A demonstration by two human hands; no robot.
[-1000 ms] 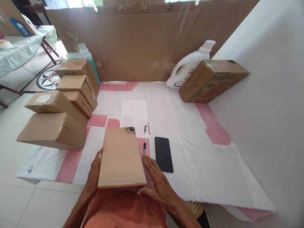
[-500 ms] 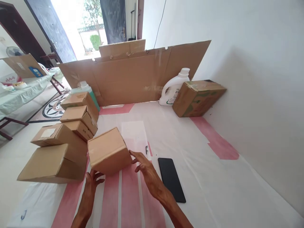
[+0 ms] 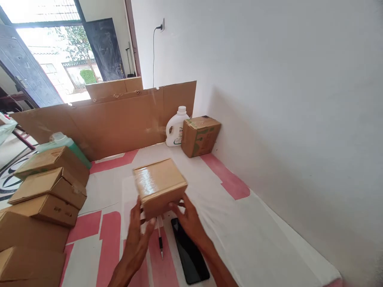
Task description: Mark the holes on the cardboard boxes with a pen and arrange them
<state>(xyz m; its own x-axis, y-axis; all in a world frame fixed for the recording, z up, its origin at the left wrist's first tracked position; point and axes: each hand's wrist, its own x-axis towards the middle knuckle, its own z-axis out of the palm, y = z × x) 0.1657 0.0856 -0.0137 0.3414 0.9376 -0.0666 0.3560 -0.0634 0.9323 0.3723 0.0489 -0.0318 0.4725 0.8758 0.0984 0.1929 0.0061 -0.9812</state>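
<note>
A brown cardboard box [image 3: 161, 181], with shiny tape across its top, is held between both hands over the table. My left hand [image 3: 138, 235] grips its left side near the front corner, some fingers hidden behind it. My right hand [image 3: 187, 217] presses the front right corner with thumb and fingers. Below the box lies a pen [image 3: 160, 243], its upper end partly covered. A black phone [image 3: 190, 253] rests just right of the pen, under my right forearm.
Several cardboard boxes [image 3: 48, 191] line the left side, with a bottle of green liquid [image 3: 76, 151] behind them. At the back stand a cardboard panel [image 3: 119, 123], a white jug [image 3: 175, 131] and a printed carton [image 3: 201, 137] against the wall [image 3: 269, 99]. Pink patches mark the white sheet [image 3: 233, 239].
The box has moved right, away from the row of boxes, with both hands now gripping it. My view has swung right, and more of the pen shows.
</note>
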